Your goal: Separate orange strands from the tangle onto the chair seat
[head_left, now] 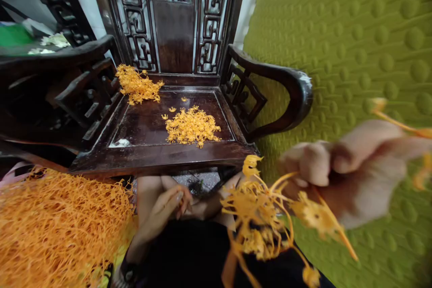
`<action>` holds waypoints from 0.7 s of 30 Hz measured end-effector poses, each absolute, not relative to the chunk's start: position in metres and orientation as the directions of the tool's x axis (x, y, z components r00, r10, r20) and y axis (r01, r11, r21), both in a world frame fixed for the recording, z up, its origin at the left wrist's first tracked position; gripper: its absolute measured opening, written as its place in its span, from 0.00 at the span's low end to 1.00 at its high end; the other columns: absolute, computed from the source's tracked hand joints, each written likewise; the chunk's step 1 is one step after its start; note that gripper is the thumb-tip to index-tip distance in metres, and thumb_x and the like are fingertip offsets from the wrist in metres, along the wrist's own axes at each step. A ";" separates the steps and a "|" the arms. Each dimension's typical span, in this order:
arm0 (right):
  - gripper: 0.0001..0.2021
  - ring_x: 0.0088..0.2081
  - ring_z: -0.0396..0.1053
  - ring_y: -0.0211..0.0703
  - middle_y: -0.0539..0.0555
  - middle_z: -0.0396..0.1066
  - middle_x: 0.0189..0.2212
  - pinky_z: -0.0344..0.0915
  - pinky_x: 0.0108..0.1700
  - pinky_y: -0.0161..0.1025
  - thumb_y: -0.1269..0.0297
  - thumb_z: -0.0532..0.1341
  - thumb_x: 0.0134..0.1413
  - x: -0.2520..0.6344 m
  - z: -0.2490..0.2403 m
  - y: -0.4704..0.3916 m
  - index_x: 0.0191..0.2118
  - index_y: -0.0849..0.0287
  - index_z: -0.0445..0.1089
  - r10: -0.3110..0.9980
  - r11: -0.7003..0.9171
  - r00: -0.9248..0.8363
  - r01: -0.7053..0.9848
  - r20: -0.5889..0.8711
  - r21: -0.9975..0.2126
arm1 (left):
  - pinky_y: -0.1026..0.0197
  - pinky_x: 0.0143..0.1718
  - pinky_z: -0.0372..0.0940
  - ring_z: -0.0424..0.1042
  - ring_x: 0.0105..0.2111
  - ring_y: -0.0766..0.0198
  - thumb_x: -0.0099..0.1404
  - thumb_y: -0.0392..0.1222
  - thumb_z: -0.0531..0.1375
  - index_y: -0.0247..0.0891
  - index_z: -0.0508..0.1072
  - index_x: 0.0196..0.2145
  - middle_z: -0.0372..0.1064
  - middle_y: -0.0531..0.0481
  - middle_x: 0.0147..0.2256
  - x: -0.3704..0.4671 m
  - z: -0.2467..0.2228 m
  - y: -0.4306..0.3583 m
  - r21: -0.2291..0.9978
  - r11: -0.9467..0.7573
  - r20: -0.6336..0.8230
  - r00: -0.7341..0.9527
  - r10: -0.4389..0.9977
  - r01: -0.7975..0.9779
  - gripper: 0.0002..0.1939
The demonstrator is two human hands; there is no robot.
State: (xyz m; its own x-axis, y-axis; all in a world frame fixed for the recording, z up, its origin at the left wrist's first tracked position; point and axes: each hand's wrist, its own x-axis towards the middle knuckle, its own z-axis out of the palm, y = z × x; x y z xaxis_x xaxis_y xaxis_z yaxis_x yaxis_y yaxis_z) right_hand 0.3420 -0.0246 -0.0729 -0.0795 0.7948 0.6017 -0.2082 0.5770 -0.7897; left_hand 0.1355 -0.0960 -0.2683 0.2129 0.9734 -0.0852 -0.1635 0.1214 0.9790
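My right hand (340,166) is blurred at the right, its fingers closed on a bunch of orange stringy strands (256,216) that hangs from it over my dark lap. My left hand (167,209) lies low at the centre, just below the chair's front edge, with its fingertips drawn together; whether they pinch anything is unclear. A big heap of the same orange strands (57,229) fills the lower left beside that hand. On the dark wooden chair seat (141,121) lie a flat pile of short orange pieces (191,127) and a second clump (137,84) at the back left corner.
The chair has a carved openwork back (175,18) and curved armrests, the right armrest (286,85) close to my right hand. A green bumpy cloth (354,31) covers the whole right side. A dark table with green and white items (20,38) stands at the far left.
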 end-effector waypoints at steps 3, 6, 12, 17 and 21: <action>0.19 0.10 0.36 0.30 0.42 0.41 0.12 0.36 0.10 0.33 0.55 0.56 0.63 0.327 -0.078 -0.025 0.21 0.55 0.59 0.735 0.594 -0.120 -0.360 0.667 -0.719 | 0.66 0.34 0.63 0.65 0.29 0.67 0.68 0.50 0.54 0.40 0.70 0.45 0.64 0.53 0.28 0.143 -0.232 -0.079 0.968 -0.026 0.032 0.021 0.999 -0.250 0.14; 0.19 0.13 0.43 0.30 0.44 0.51 0.15 0.39 0.13 0.33 0.59 0.56 0.64 0.320 -0.085 -0.021 0.21 0.57 0.60 0.745 0.579 -0.185 -0.297 0.641 -0.759 | 0.65 0.34 0.64 0.66 0.28 0.68 0.69 0.51 0.54 0.41 0.69 0.45 0.60 0.55 0.26 0.151 -0.201 -0.065 0.953 -0.110 0.098 -0.058 0.994 -0.281 0.14; 0.21 0.17 0.48 0.32 0.45 0.53 0.16 0.47 0.20 0.34 0.56 0.54 0.65 0.318 -0.091 -0.018 0.21 0.57 0.59 0.727 0.590 -0.416 -0.028 0.546 -0.807 | 0.61 0.31 0.65 0.65 0.25 0.64 0.52 0.78 0.50 0.38 0.67 0.51 0.57 0.54 0.24 0.155 -0.182 -0.051 0.917 -0.300 0.344 0.140 0.929 -0.264 0.44; 0.21 0.18 0.47 0.32 0.44 0.52 0.15 0.48 0.21 0.34 0.56 0.53 0.66 0.314 -0.098 -0.017 0.21 0.57 0.57 0.719 0.589 -0.455 -0.002 0.525 -0.808 | 0.59 0.41 0.67 0.71 0.37 0.59 0.48 0.68 0.65 0.40 0.61 0.57 0.71 0.47 0.39 0.160 -0.176 -0.058 0.935 -0.354 0.346 0.315 0.883 -0.035 0.46; 0.21 0.17 0.48 0.31 0.44 0.53 0.16 0.48 0.20 0.34 0.56 0.53 0.66 0.310 -0.110 -0.012 0.22 0.57 0.58 0.752 0.549 -0.357 -0.125 0.554 -0.826 | 0.65 0.37 0.63 0.68 0.32 0.67 0.68 0.50 0.55 0.39 0.69 0.42 0.71 0.52 0.34 0.170 -0.178 -0.065 0.875 -0.407 0.353 0.229 0.907 0.261 0.13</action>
